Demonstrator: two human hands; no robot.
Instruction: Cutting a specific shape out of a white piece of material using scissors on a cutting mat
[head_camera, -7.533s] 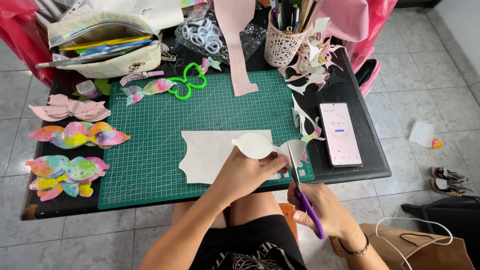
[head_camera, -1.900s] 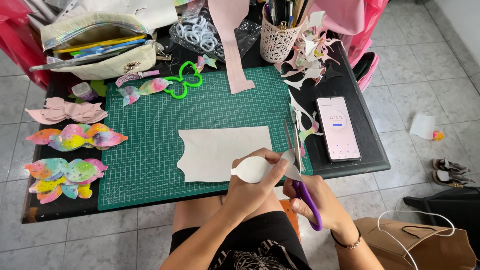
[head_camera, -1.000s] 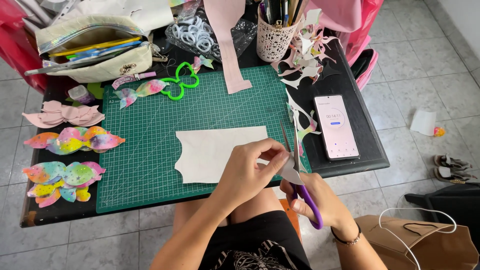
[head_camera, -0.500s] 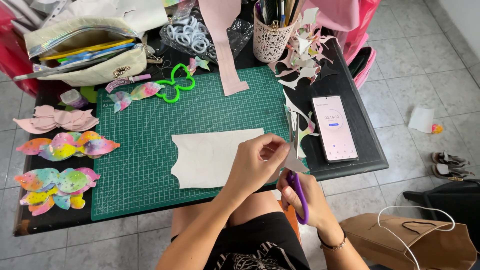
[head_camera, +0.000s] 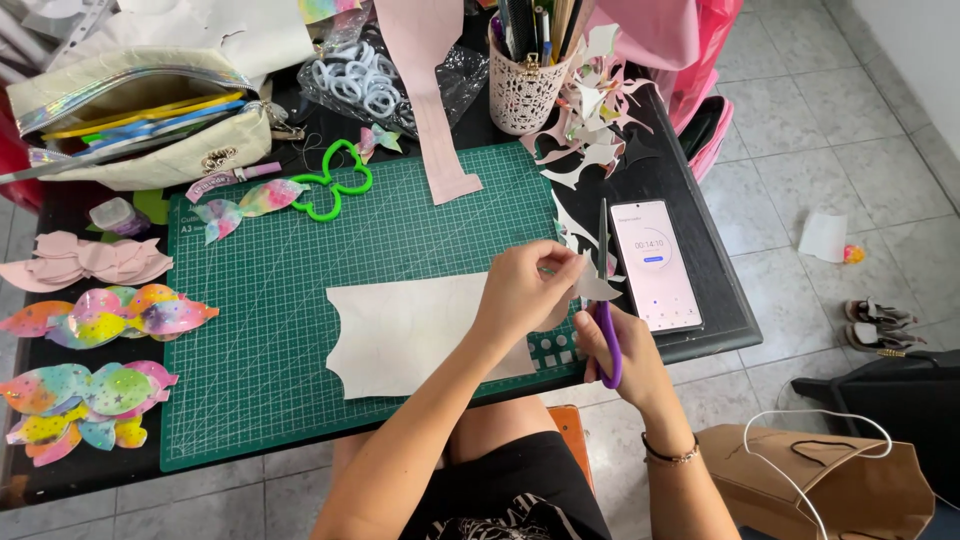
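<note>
My left hand (head_camera: 527, 287) pinches a pale pink sheet (head_camera: 410, 332) at its right end, over the right part of the green cutting mat (head_camera: 260, 340). The rest of the sheet lies flat on the mat. My right hand (head_camera: 622, 350) grips purple-handled scissors (head_camera: 604, 290), with the blades pointing away from me and set in the small flap of sheet beside my left fingers.
A phone (head_camera: 655, 262) lies right of the scissors near the table edge. Coloured bow shapes (head_camera: 90, 390) sit at the left, a green butterfly outline (head_camera: 335, 180) and a pink strip (head_camera: 432, 120) at the back, plus a pen cup (head_camera: 525, 80) and a pouch (head_camera: 140, 120). A paper bag (head_camera: 820, 480) stands on the floor.
The view has shifted slightly. My left hand has moved right and up with the sheet's edge, and the scissors have advanced away from me into the sheet.
</note>
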